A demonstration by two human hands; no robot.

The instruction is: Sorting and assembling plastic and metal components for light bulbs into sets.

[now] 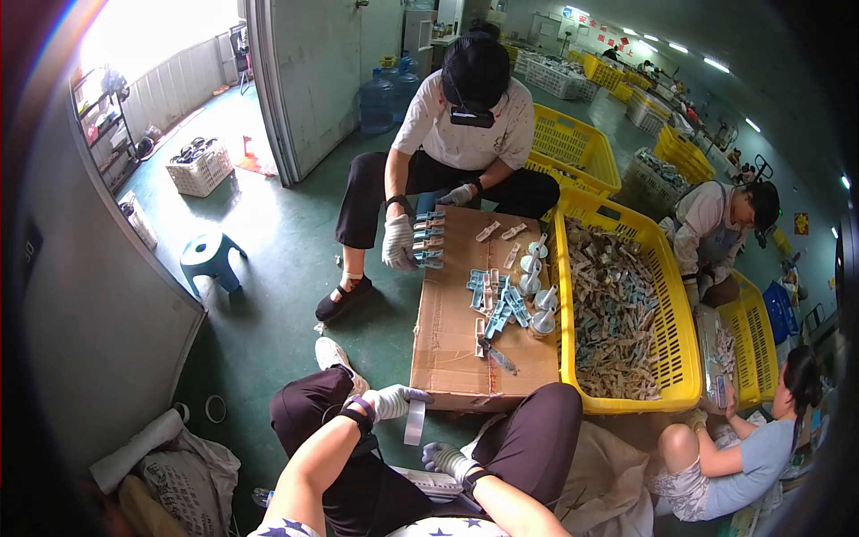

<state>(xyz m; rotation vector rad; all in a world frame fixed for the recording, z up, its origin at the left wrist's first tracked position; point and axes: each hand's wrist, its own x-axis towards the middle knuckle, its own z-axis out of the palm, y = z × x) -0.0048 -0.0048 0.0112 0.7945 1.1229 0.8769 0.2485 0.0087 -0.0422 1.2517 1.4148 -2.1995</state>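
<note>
My left hand (395, 403), in a striped glove, is at the near left corner of a cardboard box (440, 349). Its fingers pinch a short pale, translucent strip (414, 422) that hangs down. Just below and to the right, my right hand (447, 459), gloved too, has its fingers curled in above my lap. Whatever they may hold is hidden. Beneath it lies a white ridged object (434, 484), partly covered. On the box are blue and pinkish clips (497, 297), several white spouted containers (530, 282) and a grey blade-like piece (502, 361).
A yellow crate (633, 406) full of loose clips stands against the box's right side. Opposite me a seated co-worker (474, 121) holds a row of clips (429, 240). Other people sit at the right. A blue stool (210, 257) and stuffed sacks (192, 465) are at the left.
</note>
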